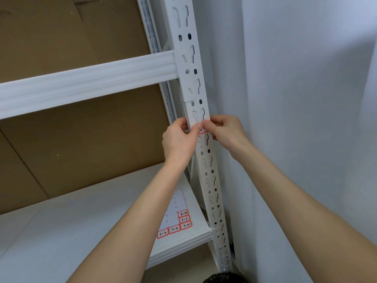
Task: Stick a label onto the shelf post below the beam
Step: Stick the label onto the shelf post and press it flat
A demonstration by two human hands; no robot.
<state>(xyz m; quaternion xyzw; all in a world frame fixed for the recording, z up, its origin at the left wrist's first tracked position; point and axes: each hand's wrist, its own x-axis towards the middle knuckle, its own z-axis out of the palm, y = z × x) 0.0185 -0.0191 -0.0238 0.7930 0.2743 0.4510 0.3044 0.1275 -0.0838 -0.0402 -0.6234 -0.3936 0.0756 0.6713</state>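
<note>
Two hands meet on the front face of the white shelf post (204, 152), a little way below the joint where the beam (87, 82) hooks in. Our left hand (179, 139) comes from the left edge of the post and our right hand (226, 131) from the right edge, thumbs and fingertips pressed close together over the red-bordered label (204, 131), of which only a thin strip shows under the thumbs. We cannot tell whether the whole sticker is already flat on the metal or still partly lifted, since the fingers cover most of it. We judge the task close to its end: the label sits at the right spot on the post under the beam, and what seems left is to rub it down across its width and let go. On the lower shelf board (71, 231), to the left of the post and nearer to us, lies the sticker sheet (175, 217), with a handful of handwritten labels left at its near corner and the rest already peeled away.
</note>
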